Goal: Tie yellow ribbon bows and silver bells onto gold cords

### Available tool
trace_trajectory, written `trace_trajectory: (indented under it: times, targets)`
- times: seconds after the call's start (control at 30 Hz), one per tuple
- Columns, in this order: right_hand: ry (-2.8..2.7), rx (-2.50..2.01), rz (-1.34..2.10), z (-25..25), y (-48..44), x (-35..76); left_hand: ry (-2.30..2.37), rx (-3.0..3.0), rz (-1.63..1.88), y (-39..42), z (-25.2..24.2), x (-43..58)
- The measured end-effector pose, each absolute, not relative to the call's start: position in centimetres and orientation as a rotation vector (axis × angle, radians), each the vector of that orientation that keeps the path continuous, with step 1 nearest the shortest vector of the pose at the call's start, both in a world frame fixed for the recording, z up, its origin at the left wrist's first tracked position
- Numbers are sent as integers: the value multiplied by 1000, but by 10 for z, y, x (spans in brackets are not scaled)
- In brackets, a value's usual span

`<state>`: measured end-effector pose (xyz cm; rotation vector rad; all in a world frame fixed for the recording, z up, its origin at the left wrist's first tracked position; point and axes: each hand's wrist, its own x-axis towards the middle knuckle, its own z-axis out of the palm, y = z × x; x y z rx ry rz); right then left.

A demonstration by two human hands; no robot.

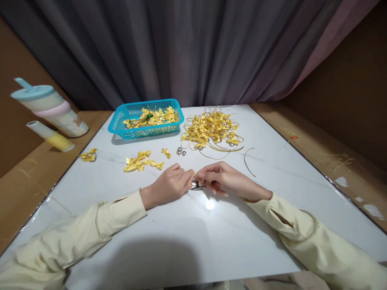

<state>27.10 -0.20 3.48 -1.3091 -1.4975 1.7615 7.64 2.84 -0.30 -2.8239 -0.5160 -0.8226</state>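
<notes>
Both grips are narrow: left hand (167, 186) and right hand (223, 180) pinch together one small silver metal piece (198, 185), low over the white marble worktop (181, 229), at 6 o'clock from the heap of yellow ribbon bows (211, 131). I judge the fingertips should stay close and firm, because it can slip.

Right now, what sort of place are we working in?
Likely a small handcraft bench, perhaps at home: a white marble-look table before a grey curtain, a turquoise plastic basket of yellow satin bows, and a loose heap of bows with gold cord.
</notes>
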Motion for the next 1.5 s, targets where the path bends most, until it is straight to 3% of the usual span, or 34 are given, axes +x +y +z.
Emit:
trace_trajectory:
  times: [0.17,0.3,0.7,1.2,1.5]
  targets:
    - [-1624,-1394,1410,35,-3,272,-1027,-3195,-1073,25,1,76]
    - [-1855,-1236,1108,29,-6,269,-1333,-3407,-1064,22,7,77]
    - [-2201,-944,479,12,-5,273,-1444,-3457,-1044,22,9,79]
    - [-2250,-984,410,5,-6,274,-1314,-3406,-1058,22,8,82]
    - [-2136,-1132,589,16,-8,269,-1314,-3379,-1107,21,8,81]
